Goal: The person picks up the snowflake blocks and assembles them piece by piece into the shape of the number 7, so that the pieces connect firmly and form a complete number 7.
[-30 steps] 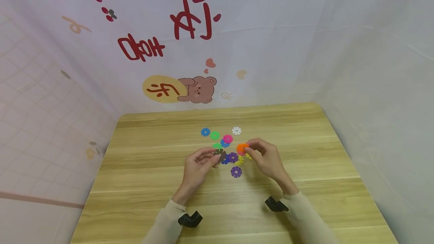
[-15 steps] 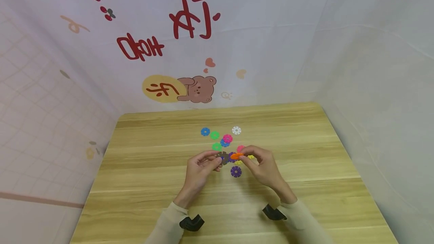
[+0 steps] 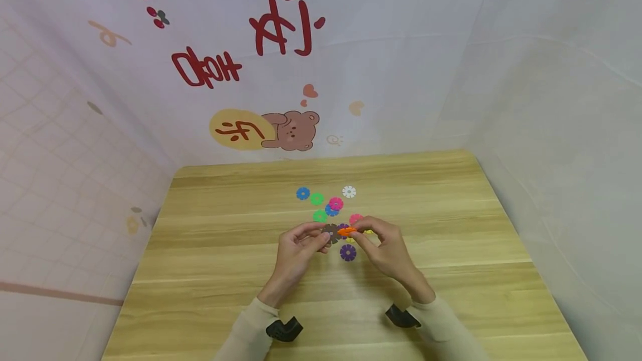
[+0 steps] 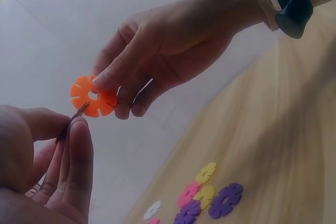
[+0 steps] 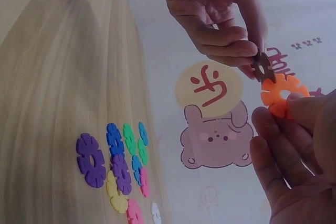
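Between its thumb and fingers my left hand pinches a dark brown notched snowflake disc, a flat plastic building piece. My right hand pinches an orange snowflake disc by its edge. The two discs meet at their rims above the table, turned crosswise to each other. In the left wrist view the brown disc appears edge-on against the notched rim of the orange disc. From the right wrist, the brown disc overlaps the upper left rim of the orange disc.
Several loose snowflake discs lie on the wooden table beneath and beyond the hands. Among them are a purple disc, a white disc, a pink disc and a green disc. A printed white cloth hangs behind.
My right hand has brought the orange disc left and slightly down, turning it edge-on in the head view, until it meets the brown disc. My left hand has shifted slightly right.
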`<action>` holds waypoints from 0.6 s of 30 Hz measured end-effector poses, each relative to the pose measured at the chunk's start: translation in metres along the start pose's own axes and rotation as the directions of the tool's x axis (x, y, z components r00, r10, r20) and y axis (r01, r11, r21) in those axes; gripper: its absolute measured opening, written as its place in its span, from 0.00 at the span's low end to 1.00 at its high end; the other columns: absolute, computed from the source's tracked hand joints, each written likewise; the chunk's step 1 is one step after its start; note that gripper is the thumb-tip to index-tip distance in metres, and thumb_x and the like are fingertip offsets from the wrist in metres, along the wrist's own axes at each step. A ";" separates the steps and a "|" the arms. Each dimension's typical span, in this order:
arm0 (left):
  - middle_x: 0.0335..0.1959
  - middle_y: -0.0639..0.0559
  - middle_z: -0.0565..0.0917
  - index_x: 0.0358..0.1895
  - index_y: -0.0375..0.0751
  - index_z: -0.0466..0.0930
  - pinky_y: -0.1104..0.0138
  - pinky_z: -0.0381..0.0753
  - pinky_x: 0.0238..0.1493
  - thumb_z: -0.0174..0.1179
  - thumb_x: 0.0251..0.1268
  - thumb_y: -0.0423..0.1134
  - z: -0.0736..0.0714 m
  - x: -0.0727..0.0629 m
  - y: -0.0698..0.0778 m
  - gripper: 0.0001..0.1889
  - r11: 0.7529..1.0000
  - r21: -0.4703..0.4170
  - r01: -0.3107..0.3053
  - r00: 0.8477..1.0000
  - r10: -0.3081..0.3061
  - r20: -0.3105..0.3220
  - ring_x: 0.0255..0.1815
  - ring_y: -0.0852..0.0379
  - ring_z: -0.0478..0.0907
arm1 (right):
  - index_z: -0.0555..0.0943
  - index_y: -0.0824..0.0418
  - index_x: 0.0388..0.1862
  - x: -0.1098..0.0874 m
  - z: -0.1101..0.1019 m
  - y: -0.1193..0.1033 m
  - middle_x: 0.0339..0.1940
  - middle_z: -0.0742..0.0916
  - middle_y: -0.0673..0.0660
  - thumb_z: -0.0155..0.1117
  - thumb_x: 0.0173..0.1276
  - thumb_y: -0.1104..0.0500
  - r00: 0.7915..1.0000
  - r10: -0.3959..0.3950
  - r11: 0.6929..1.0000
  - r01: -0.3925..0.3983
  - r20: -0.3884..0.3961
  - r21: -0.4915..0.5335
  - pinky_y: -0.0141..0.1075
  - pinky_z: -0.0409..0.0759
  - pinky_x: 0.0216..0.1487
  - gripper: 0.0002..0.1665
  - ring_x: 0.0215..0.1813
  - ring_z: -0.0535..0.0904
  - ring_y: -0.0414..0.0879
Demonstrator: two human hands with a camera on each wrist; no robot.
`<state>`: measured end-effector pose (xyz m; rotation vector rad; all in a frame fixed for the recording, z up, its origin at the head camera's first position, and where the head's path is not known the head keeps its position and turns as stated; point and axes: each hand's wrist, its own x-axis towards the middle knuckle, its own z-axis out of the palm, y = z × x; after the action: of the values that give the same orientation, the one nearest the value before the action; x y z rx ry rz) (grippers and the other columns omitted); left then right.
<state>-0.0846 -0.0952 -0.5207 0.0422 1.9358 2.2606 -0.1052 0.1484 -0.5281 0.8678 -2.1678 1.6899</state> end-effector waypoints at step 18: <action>0.42 0.53 0.93 0.65 0.25 0.82 0.67 0.97 0.49 0.69 0.79 0.28 0.006 -0.006 0.001 0.17 0.979 -0.144 0.142 0.990 -0.144 0.003 0.41 0.59 0.94 | 0.90 0.63 0.40 -0.006 0.011 0.006 0.36 0.95 0.59 0.79 0.61 0.82 0.985 -0.125 0.990 0.117 -0.122 -0.077 0.22 0.89 0.52 0.18 0.37 0.93 0.52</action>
<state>-0.0784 -0.0902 -0.5182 -0.1200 1.7137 2.3001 -0.1021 0.1413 -0.5396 0.8324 -2.0346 1.5585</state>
